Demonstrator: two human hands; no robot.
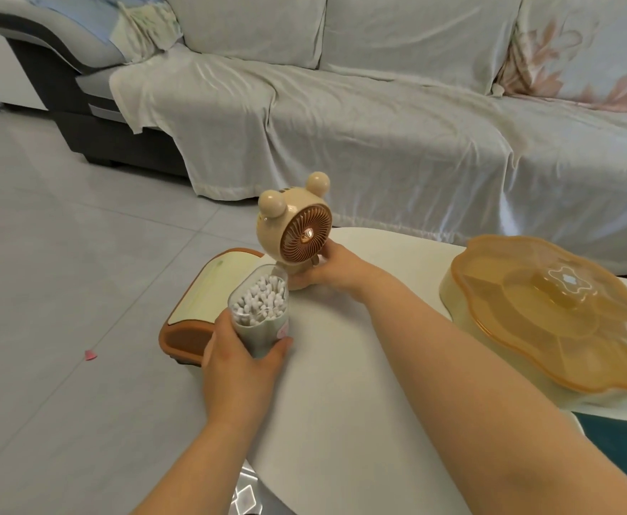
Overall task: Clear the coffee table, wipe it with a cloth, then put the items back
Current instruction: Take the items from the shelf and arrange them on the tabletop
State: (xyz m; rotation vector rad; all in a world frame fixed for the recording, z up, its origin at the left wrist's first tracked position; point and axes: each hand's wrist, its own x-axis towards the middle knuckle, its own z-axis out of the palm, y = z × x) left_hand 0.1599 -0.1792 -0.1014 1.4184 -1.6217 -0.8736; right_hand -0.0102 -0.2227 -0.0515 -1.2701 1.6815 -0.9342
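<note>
My left hand (239,360) grips a clear cotton swab jar (262,310) full of white swabs, upright at the left part of the white coffee table (341,384). My right hand (327,267) holds a beige bear-shaped mini fan (297,228) by its base, near the table's far left edge. The fan's brown grille faces me. Just left of the jar lies a brown and cream tissue box (208,295) at the table's left edge, partly hidden by the jar and my left hand.
A flower-shaped snack tray (549,310) with an amber lid sits on the table's right side. A sofa under a pale cover (379,117) runs behind the table. Grey tiled floor (63,273) lies to the left, with a small pink scrap (90,354) on it.
</note>
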